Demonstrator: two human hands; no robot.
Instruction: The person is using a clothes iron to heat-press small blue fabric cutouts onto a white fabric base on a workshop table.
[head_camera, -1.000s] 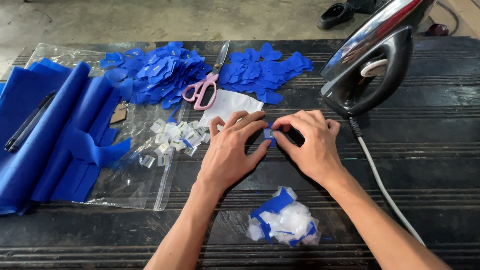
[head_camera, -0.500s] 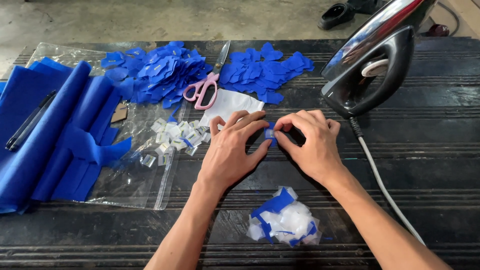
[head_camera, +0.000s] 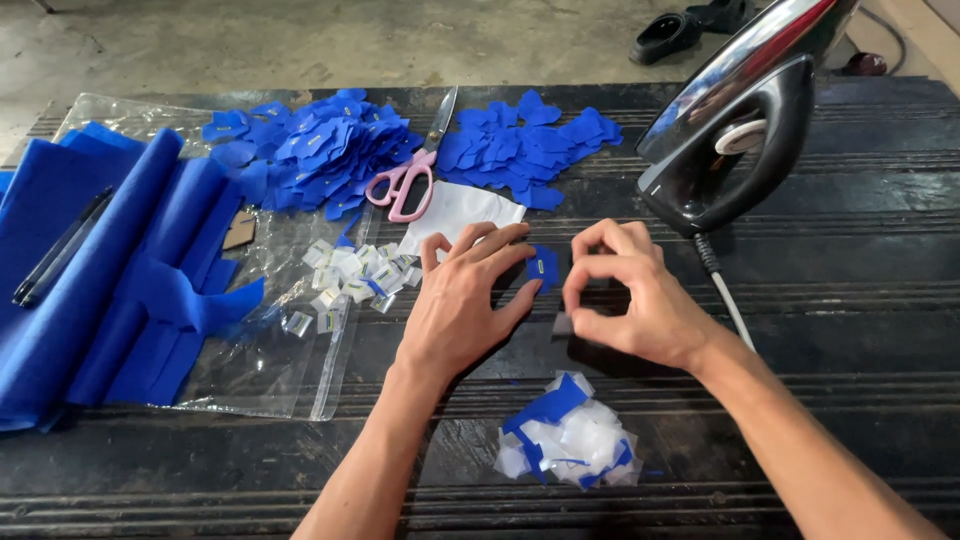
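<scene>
1. My left hand (head_camera: 462, 300) lies flat-ish on the worktop (head_camera: 850, 330) near its middle, fingers spread narrow, fingertips pinning 1 small blue patch (head_camera: 543, 268) w/ a pale label on it.
2. My right hand (head_camera: 630, 297) sits just right of that patch, fingers curled in; thumb & forefinger pinch 1 tiny grey scrap (head_camera: 563, 323). Can't tell what the scrap is.
3. 1 iron (head_camera: 735, 135), black & chrome, stands tilted at the worktop's right rear; 1 cord (head_camera: 725, 295) runs from it toward the near edge, passing behind my right wrist.
4. 1 pair of scissors (head_camera: 412, 170), pink handles, lies at the rear centre, btwn 2 heaps of blue patches: left heap (head_camera: 305, 150) bigger, right heap (head_camera: 530, 150) flatter. Too many pieces to count.
5. 1 white sheet (head_camera: 460, 210) just below the scissors, partly under my left fingers.
6. 1 clear plastic bag (head_camera: 270, 370) on the left half; approx a dozen small white labels (head_camera: 345, 275) scattered on it, exact count unclear.
7. Blue cloth (head_camera: 100, 280) folded in a stack along the left edge, 1 black pen (head_camera: 60, 250) on top.
8. 1 pile of white & blue offcuts (head_camera: 568, 435) near the front edge, btwn my forearms.
9. 1 brown card bit (head_camera: 238, 230) btwn cloth & left heap.
</scene>
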